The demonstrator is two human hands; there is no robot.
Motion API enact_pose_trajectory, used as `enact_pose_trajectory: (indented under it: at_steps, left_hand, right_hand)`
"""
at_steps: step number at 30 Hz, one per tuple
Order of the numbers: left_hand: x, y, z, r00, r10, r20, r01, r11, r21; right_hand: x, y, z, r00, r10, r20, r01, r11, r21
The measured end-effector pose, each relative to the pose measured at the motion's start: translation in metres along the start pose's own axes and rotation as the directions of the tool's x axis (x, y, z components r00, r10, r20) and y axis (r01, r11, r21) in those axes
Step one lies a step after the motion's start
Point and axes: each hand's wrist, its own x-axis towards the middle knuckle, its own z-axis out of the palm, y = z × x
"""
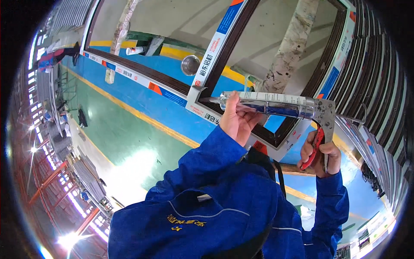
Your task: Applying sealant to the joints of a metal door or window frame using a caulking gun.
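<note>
- We wear a bright blue work jacket (224,203) with long sleeves down to the wrists.
- Thin pale piping curves across its cloth.
- Small yellow embroidered markings sit on it.
- Our hands are bare, ungloved.

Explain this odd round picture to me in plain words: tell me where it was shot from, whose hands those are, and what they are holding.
There is one picture, taken by a wide fisheye camera worn on a person's head and looking down, so straight edges bend near the rim. The blue sleeves coming in from below are that person's own arms.

The right hand grips the red-handled trigger of a caulking gun, a metal frame carrying a silvery tube of sealant. The left hand steadies the tube near its front. The nozzle tip points at the joint where a middle bar meets a dark brown window frame, which is edged with white, blue and orange protective tape.

Behind the frame lies a blue and green floor with yellow lines. A small round metal tin shows through the frame.
</note>
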Motion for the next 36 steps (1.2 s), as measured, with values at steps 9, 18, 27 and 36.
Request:
enact_pose_trajectory:
  at_steps: [9, 18, 27, 36]
  left_hand:
    - [-0.0006, 0.0021, -0.0022, 1.0, -0.017, 0.014, 0.018, 0.999, -0.032]
    - [0.0006, 0.002, -0.0056, 0.999, -0.02, 0.03, 0.021, 0.999, -0.027]
    - [-0.0008, 0.0003, -0.0007, 0.997, -0.02, 0.074, 0.02, 1.0, -0.003]
    - [0.0005, -0.0016, -0.0028, 0.996, -0.026, 0.08, 0.026, 1.0, 0.001]
  right_hand:
    - [0.0076, 0.0006, 0.0024, 0.999, -0.04, 0.007, 0.041, 0.997, -0.065]
    - [0.0081, 0.0022, -0.0002, 0.999, -0.05, -0.02, 0.048, 0.996, -0.074]
    - [0.0045, 0.0052, -0.0016, 0.996, -0.065, -0.057, 0.061, 0.995, -0.074]
    - [0.0013, 0.0025, 0.0, 0.992, -0.08, -0.096, 0.069, 0.99, -0.12]
